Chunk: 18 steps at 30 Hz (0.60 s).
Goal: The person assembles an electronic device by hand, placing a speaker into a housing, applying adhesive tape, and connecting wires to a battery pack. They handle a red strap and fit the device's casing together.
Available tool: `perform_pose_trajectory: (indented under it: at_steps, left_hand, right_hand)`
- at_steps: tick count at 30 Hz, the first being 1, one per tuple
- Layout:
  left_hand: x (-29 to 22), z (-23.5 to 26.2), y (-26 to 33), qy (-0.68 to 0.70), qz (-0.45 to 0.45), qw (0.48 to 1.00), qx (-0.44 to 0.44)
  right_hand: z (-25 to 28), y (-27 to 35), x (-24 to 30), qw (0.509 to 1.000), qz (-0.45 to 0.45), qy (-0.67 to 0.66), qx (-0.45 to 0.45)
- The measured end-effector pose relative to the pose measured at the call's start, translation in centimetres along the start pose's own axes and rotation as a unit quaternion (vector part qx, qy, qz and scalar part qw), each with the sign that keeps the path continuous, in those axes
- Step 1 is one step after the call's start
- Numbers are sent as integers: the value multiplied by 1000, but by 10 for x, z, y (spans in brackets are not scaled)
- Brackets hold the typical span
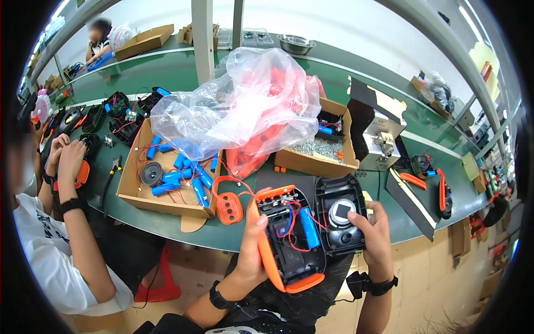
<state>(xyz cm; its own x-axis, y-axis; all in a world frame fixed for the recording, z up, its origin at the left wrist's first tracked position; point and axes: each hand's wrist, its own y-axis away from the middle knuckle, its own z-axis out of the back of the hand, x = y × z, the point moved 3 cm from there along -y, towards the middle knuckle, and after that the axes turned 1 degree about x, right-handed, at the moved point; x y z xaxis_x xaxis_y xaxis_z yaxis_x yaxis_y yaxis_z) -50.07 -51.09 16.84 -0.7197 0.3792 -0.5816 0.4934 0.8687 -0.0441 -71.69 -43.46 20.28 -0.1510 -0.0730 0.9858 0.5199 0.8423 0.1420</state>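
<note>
My left hand (252, 247) grips an orange-and-black housing half (288, 261), its open inside turned up. Inside it lie a blue cylindrical battery (309, 228), a circuit board (276, 204) near the top, and red and blue wires. My right hand (374, 231) is closed on the black housing half (334, 245), thumb at the round speaker (341, 213) fixed in it. The two halves are spread side by side like an opened book, with red wire running between them. An orange-red strap piece (228, 208) lies just left of the housing, on the table edge.
A cardboard box (125, 192) holds several blue batteries and a loose speaker (152, 173). Behind it is a clear plastic bag (233, 106) of red-orange parts. Another box (317, 161) contains small metal pieces, beside a metal fixture (381, 136). A co-worker's hands (68, 153) work at left.
</note>
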Motion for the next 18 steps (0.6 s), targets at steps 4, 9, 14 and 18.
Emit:
perform_pose_trajectory:
  at_steps: [4,9,14,18]
  left_hand:
    - [2,-6,4,182,106,976,60]
    - [2,-8,4,159,126,978,52]
    - [3,-19,-4,81,31,996,-7]
    - [11,-17,-8,74,23,997,-8]
  right_hand:
    - [18,4,-10,974,-80,-210,12]
    - [8,22,-6,909,-147,-376,108]
    - [-12,38,-2,772,-127,-582,221]
    - [-3,48,5,815,-91,-541,187]
